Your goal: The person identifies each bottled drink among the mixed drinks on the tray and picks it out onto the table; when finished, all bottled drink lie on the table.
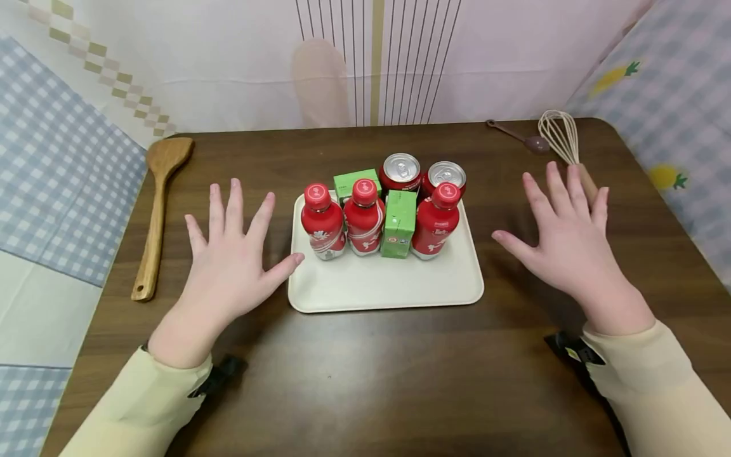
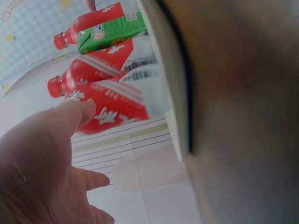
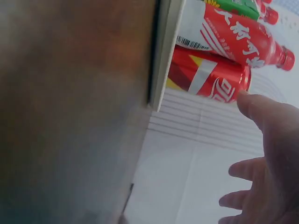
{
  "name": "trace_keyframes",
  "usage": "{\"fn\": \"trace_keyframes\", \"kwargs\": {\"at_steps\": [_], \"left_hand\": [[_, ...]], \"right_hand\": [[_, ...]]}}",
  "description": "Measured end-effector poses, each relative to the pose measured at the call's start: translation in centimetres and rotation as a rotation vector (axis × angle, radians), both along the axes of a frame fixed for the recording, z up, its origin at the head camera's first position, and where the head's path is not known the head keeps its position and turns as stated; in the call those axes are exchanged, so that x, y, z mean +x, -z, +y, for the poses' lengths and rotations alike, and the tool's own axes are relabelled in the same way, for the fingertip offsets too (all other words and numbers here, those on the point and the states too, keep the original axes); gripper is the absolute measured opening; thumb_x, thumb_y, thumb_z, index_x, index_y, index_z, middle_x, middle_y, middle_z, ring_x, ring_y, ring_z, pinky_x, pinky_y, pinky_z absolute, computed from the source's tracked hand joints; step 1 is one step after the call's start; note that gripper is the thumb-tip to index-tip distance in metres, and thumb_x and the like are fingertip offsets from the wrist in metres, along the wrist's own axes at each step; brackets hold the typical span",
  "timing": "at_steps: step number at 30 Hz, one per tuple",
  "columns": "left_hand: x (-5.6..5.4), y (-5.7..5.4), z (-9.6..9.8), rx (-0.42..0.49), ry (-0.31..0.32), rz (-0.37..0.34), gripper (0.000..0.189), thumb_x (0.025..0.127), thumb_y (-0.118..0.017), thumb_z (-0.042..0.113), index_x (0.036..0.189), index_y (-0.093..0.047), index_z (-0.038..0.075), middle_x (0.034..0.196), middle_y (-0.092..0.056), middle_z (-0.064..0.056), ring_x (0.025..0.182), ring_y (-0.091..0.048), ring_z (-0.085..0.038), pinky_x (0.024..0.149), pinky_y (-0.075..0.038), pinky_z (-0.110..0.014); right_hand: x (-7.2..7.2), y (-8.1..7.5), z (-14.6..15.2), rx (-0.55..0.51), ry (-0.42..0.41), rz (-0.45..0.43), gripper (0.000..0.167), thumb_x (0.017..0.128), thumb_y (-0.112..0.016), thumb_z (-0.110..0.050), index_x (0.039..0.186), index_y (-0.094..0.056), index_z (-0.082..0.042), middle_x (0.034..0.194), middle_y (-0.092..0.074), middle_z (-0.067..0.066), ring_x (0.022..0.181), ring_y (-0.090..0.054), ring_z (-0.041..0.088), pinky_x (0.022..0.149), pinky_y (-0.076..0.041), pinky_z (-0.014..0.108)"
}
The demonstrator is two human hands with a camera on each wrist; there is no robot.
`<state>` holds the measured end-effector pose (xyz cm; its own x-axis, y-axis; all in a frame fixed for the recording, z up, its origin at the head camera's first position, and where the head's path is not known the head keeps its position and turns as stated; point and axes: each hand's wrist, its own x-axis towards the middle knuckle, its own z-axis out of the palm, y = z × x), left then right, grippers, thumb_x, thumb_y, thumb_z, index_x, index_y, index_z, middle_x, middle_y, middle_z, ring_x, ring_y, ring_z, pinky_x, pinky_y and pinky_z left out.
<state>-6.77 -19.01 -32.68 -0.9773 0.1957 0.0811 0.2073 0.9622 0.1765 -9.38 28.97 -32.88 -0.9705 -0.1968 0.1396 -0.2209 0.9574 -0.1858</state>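
Observation:
A cream tray (image 1: 377, 285) lies mid-table, holding drinks toward its back. Three red bottles with red caps stand at its front: a left bottle (image 1: 323, 231), a middle bottle (image 1: 364, 222) and a right bottle (image 1: 436, 225). A green carton (image 1: 399, 222) sits between the last two, and a second carton (image 1: 356, 181) is partly hidden behind. Two red cans with silver tops, a left can (image 1: 401, 168) and a right can (image 1: 447, 171), stand at the rear. With fingers spread, my left hand (image 1: 228, 270) holds nothing; its thumb overlaps the tray's left edge. My right hand (image 1: 577, 247), also spread and holding nothing, is right of the tray.
At the far left of the dark wooden table (image 1: 388, 381) lies a wooden spatula (image 1: 157, 209). A whisk (image 1: 562, 136) lies at the back right beyond my right fingers, beside a small brown spoon (image 1: 535, 144). Patterned cloth (image 1: 240, 70) hangs behind the table's back edge.

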Motion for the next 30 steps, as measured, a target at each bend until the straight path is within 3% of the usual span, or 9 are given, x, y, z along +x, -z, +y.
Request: {"fn": "trace_keyframes", "kwargs": {"at_steps": [4,6,8,11,13,16,18,22,30], "left_hand": [[-0.7,-1.0,0.0,0.004,0.041,-0.024,0.102,0.09,-0.055,0.075,0.168,-0.014,0.024,0.173,0.01,-0.016,0.158,0.016,-0.043,0.112,-0.004,-0.087],[-1.1,-1.4,0.2,0.027,0.068,-0.053,0.103,0.09,-0.057,0.074,0.168,-0.011,0.024,0.173,0.006,-0.017,0.159,0.012,-0.045,0.113,-0.009,-0.085],[-1.4,-1.4,0.5,0.059,0.098,-0.098,0.103,0.09,-0.059,0.071,0.168,-0.012,0.022,0.173,-0.003,-0.02,0.158,-0.001,-0.048,0.114,-0.02,-0.082],[-1.9,-1.2,0.8,0.106,0.118,-0.18,0.098,0.092,-0.063,0.061,0.167,-0.017,0.018,0.165,-0.027,-0.023,0.148,-0.031,-0.048,0.107,-0.042,-0.073],[-2.4,-0.9,0.7,0.142,0.116,-0.242,0.091,0.095,-0.064,0.05,0.166,-0.018,0.017,0.154,-0.039,-0.021,0.126,-0.054,-0.042,0.094,-0.054,-0.064],[-3.5,-0.3,0.6,0.22,0.09,-0.333,0.084,0.098,-0.062,0.036,0.166,-0.016,0.017,0.141,-0.048,-0.018,0.095,-0.067,-0.03,0.083,-0.057,-0.053],[-4.2,0.2,0.8,0.277,0.067,-0.393,0.083,0.1,-0.059,0.031,0.167,-0.012,0.016,0.138,-0.05,-0.018,0.076,-0.069,-0.023,0.076,-0.058,-0.047],[-5.1,1.5,1.3,0.394,0.013,-0.471,0.081,0.101,-0.057,0.026,0.166,-0.012,0.007,0.134,-0.052,-0.02,0.064,-0.07,-0.017,0.068,-0.061,-0.036],[-5.3,2.8,1.5,0.435,-0.03,-0.475,0.067,0.099,-0.058,0.017,0.159,-0.032,0.001,0.121,-0.055,-0.018,0.066,-0.067,-0.02,0.063,-0.061,-0.032]], "right_hand": [[-0.5,-1.0,-1.1,-0.11,-0.06,0.069,0.094,0.087,-0.077,-0.047,0.161,-0.034,-0.01,0.168,-0.026,0.02,0.153,-0.021,0.047,0.116,-0.012,0.078],[-0.7,-1.8,-2.0,-0.197,-0.09,0.098,0.08,0.087,-0.079,-0.038,0.154,-0.047,-0.01,0.151,-0.05,0.017,0.135,-0.047,0.04,0.108,-0.034,0.062],[-0.8,-2.5,-3.0,-0.277,-0.131,0.109,0.06,0.089,-0.079,-0.03,0.142,-0.06,-0.01,0.125,-0.066,0.01,0.109,-0.06,0.027,0.093,-0.046,0.041],[-1.1,-3.5,-4.6,-0.372,-0.195,0.089,0.037,0.09,-0.078,-0.02,0.125,-0.071,-0.013,0.095,-0.067,-0.002,0.081,-0.058,0.01,0.069,-0.045,0.02],[-1.4,-4.1,-5.4,-0.412,-0.244,0.064,0.034,0.09,-0.078,-0.015,0.123,-0.072,-0.013,0.092,-0.066,-0.003,0.077,-0.057,0.007,0.066,-0.046,0.016],[-1.7,-4.8,-6.3,-0.45,-0.297,0.005,0.04,0.088,-0.08,-0.012,0.127,-0.07,-0.013,0.094,-0.065,-0.003,0.076,-0.057,0.009,0.065,-0.047,0.016],[-1.7,-5.0,-6.6,-0.459,-0.313,-0.045,0.043,0.088,-0.081,-0.013,0.128,-0.068,-0.014,0.094,-0.064,-0.003,0.074,-0.057,0.011,0.064,-0.048,0.018],[-1.9,-4.8,-7.0,-0.479,-0.314,-0.116,0.041,0.087,-0.083,-0.015,0.126,-0.069,-0.015,0.088,-0.061,-0.002,0.072,-0.055,0.015,0.061,-0.046,0.021],[-2.8,-3.7,-7.6,-0.549,-0.317,-0.162,0.038,0.085,-0.084,-0.01,0.121,-0.071,-0.012,0.088,-0.062,0.001,0.077,-0.055,0.018,0.063,-0.047,0.022]]}}
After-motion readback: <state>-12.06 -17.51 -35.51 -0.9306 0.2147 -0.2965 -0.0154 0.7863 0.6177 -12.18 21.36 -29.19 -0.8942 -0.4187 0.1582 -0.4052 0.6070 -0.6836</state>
